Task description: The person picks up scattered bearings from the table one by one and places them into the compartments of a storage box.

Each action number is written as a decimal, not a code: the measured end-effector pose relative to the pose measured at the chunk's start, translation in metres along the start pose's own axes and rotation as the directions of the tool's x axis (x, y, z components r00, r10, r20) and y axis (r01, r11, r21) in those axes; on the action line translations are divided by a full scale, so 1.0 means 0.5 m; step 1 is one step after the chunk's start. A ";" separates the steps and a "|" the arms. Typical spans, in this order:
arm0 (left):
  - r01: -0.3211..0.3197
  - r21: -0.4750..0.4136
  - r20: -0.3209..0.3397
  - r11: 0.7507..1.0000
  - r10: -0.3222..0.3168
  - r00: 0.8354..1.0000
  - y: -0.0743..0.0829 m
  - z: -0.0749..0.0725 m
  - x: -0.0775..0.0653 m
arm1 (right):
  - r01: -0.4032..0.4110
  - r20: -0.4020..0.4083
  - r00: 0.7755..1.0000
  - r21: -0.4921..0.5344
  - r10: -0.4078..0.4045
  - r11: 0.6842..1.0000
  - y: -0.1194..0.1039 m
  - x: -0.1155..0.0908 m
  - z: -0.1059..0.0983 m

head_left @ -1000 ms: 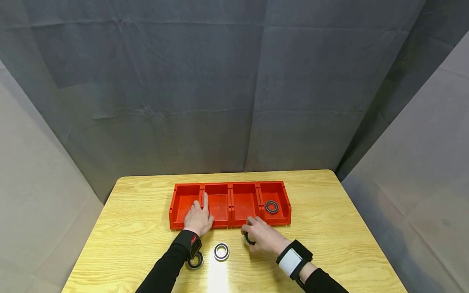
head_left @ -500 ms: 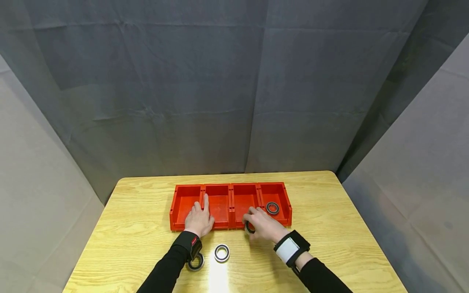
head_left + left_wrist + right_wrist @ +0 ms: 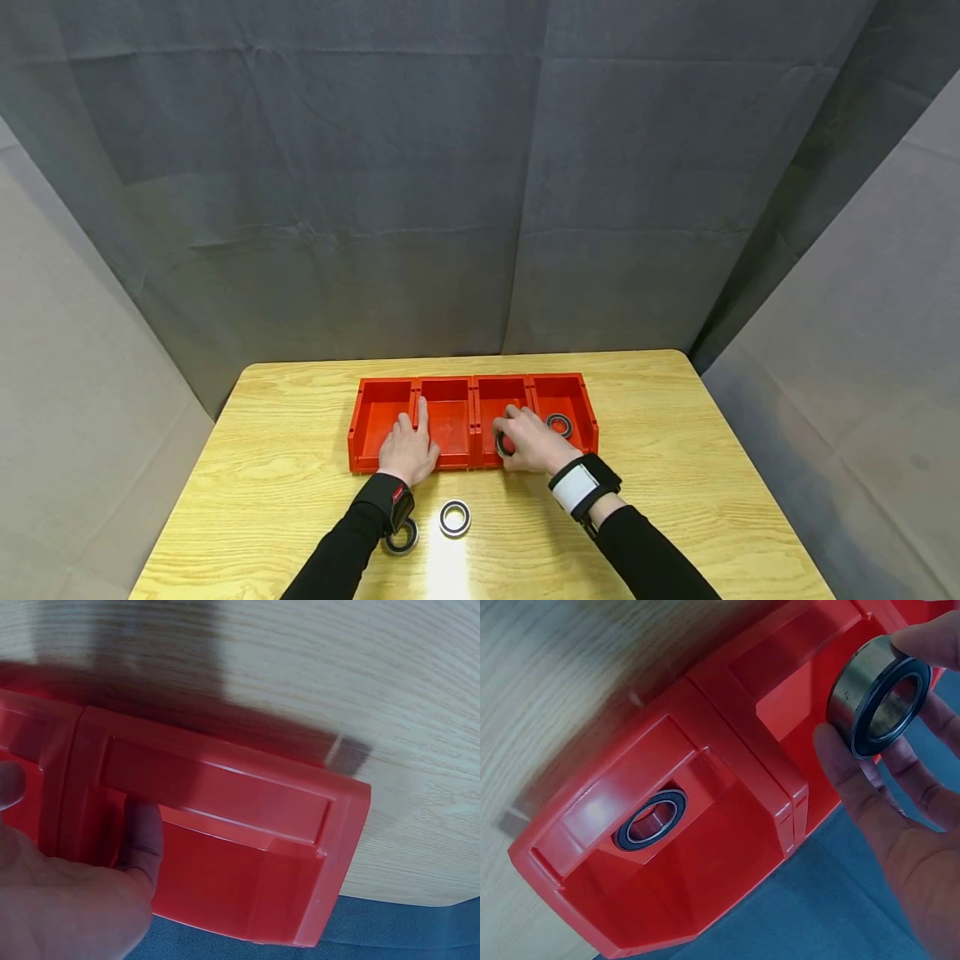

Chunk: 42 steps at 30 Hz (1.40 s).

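- Since the earlier frames, the right hand [image 3: 530, 440] and the held bearing [image 3: 852, 696] have shifted farther from the near side, from the strip of table [image 3: 675, 500] just in front of the red tray [image 3: 457, 460] to above the third compartment [image 3: 501, 404] from the left.
- Between thumb and fingertips, the right hand holds that bearing by its outer wall, tilted; gripping at the rim leaves the bore uncovered and probably keeps the fingers clear of the compartment floor.
- Spread rather than gripping, the left hand [image 3: 407, 456] straddles the divider [image 3: 73, 780] at the tray's left, index finger straight along it toward the far side, another finger dipping into the left-end compartment [image 3: 217, 877]. This seems to be for steadying the tray; how firmly it presses, I cannot tell.
- One boxed bearing [image 3: 620, 838] lies in the right-end compartment [image 3: 667, 889], apparently flat, where the raised walls would keep it from straying.
- Two more wait on the table at the near side: a loose bearing [image 3: 454, 533] between the two arms, and a half-hidden bearing [image 3: 401, 547] to its left, partly covered by the left wrist strap [image 3: 386, 493]. Both look within easy reach.
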<state>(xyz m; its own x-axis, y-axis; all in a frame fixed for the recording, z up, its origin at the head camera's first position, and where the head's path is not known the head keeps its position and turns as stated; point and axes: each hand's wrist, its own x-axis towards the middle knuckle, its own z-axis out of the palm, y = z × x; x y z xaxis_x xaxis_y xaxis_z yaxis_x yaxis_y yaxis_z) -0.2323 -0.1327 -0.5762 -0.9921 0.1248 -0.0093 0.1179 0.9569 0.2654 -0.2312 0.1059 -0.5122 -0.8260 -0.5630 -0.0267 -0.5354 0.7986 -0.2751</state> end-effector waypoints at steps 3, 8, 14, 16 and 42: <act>-0.004 0.000 -0.006 1.000 0.004 1.000 0.000 0.000 0.000 | -0.004 -0.015 1.000 0.016 0.005 1.000 0.001 0.009 0.000; -0.002 -0.003 0.003 1.000 0.002 1.000 0.000 -0.002 0.000 | -0.063 -0.010 0.998 0.022 0.063 0.998 0.002 0.024 0.000; 0.002 -0.003 0.015 1.000 -0.002 1.000 -0.002 -0.001 0.001 | -0.126 0.002 0.992 0.031 0.126 0.992 0.003 0.040 0.006; 0.000 -0.003 0.012 1.000 0.000 1.000 -0.002 -0.001 0.002 | -0.140 0.005 0.990 0.029 0.140 0.990 0.004 0.045 0.010; -0.009 0.000 -0.009 1.000 0.009 1.000 0.004 -0.005 -0.004 | -0.195 0.079 0.977 -0.047 0.199 0.980 0.012 0.087 0.060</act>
<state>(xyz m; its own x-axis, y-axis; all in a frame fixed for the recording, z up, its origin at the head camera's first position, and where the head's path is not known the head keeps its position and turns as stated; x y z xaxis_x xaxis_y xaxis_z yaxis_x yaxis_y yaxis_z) -0.2304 -0.1317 -0.5731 -0.9913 0.1313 0.0020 0.1271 0.9556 0.2658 -0.2652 0.0800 -0.5438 -0.8993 -0.4082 -0.1568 -0.3714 0.9023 -0.2188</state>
